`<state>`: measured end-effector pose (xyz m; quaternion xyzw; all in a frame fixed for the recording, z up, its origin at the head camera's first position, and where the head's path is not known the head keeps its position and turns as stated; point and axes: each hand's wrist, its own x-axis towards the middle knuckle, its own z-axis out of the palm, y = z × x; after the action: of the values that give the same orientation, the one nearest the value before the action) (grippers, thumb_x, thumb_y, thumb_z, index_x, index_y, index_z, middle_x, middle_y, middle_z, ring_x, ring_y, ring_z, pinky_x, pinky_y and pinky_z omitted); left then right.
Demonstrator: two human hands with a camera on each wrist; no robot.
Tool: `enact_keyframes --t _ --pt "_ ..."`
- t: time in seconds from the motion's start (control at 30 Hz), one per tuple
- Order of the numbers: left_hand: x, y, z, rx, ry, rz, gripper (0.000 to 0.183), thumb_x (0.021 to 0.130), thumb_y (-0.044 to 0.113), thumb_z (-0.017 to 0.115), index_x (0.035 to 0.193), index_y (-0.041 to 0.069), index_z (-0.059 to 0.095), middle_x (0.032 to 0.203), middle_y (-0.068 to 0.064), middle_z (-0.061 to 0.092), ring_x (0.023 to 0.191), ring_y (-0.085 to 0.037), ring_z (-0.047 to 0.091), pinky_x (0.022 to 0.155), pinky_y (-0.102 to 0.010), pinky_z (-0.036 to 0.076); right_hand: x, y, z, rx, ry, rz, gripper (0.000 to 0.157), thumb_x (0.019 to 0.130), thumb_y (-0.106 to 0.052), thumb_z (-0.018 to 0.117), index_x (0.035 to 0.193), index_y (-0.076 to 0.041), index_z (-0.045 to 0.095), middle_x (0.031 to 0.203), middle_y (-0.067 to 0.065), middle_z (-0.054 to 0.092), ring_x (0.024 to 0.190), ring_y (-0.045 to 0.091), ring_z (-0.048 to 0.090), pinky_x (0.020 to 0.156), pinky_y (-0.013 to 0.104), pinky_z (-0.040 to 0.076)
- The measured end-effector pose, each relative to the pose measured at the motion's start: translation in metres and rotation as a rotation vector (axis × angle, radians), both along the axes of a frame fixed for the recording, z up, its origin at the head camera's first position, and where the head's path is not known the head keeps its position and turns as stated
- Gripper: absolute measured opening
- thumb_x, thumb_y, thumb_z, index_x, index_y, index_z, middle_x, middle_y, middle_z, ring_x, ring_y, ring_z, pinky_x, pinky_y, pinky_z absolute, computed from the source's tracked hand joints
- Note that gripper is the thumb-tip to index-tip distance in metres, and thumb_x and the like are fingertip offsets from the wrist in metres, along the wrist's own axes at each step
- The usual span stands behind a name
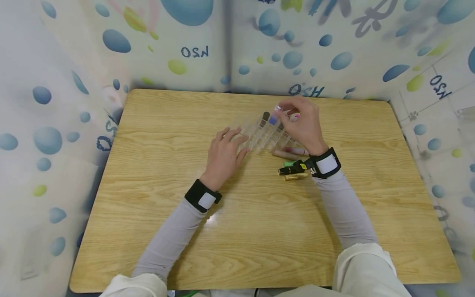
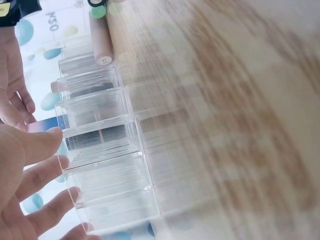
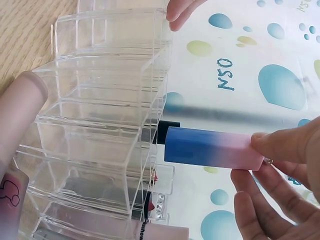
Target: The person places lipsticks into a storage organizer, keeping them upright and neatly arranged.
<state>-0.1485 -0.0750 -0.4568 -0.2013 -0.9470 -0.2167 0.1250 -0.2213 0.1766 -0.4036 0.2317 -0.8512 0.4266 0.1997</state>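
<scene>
A clear plastic lipstick organizer [image 1: 256, 136] with several slots stands on the table. My right hand [image 1: 303, 126] pinches a square lipstick tube [image 3: 210, 148], blue fading to pink, by its pink end. The tube's blue end is over the slots, close to the organizer's top edge. My left hand [image 1: 224, 154] rests on the organizer's left part, its thumb [image 2: 42, 142] and fingertips along the top rim. Inside the slots are a black tube [image 2: 97, 139] and a pale pink tube [image 3: 167, 232]; the slots nearest my left hand hold nothing.
Loose tubes lie on the wooden table [image 1: 167, 165] beneath my right wrist: a pinkish-beige one [image 1: 285, 154], a pale one [image 1: 298, 151], a green one [image 1: 288, 164], a black one [image 1: 285, 171] and a gold one [image 1: 295, 177]. A patterned curtain [image 1: 178, 78] borders the table's back.
</scene>
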Motion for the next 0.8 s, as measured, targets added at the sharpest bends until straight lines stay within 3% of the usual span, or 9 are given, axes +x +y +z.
enact_keyframes --t 0.8 --pt "0.0001 0.0004 -0.0006 -0.003 0.023 -0.004 0.035 0.102 0.031 0.075 0.132 0.012 0.076 0.149 -0.015 0.065 0.145 -0.033 0.055 0.117 -0.054 0.049 -0.0069 0.0014 -0.0078 0.027 -0.066 -0.028 0.020 0.094 -0.004 0.080 0.113 0.003 0.076 0.107 0.020 0.075 0.090 0.035 0.075 0.079 0.056 0.062"
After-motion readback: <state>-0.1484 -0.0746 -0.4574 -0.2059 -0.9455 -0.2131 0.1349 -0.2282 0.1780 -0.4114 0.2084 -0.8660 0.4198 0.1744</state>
